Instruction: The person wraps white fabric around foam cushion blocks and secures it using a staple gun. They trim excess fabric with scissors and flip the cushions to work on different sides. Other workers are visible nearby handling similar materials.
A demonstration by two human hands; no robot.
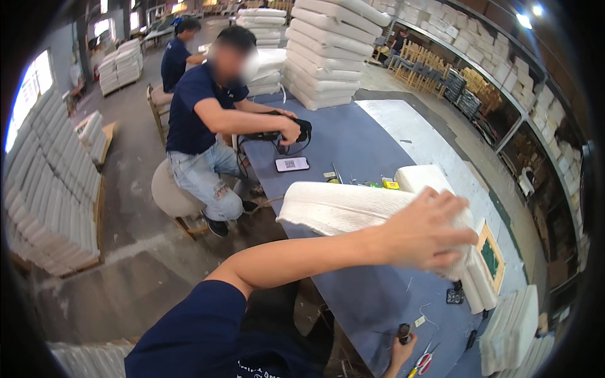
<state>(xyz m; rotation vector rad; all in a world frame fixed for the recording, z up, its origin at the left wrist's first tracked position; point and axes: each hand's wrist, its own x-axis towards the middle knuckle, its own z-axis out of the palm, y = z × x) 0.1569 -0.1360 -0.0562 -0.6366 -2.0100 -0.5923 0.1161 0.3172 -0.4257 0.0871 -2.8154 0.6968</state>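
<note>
My left hand reaches across the table over a white, fabric-covered cushion. Its fingers are spread and bent, slightly blurred, close to the cushion's right end; whether they touch it, I cannot tell. Low at the table's near edge, my right hand is closed around a dark object with a rounded end; most of it is hidden and its kind is unclear. Red-and-yellow-handled scissors lie just right of that hand. A small pale tag and loose thread are beside it.
A co-worker sits at the table's far left, handling black straps. A phone lies nearby. Other white cushions and a wood-framed piece are at the right. Tall cushion stacks stand at the back; more fill the left floor.
</note>
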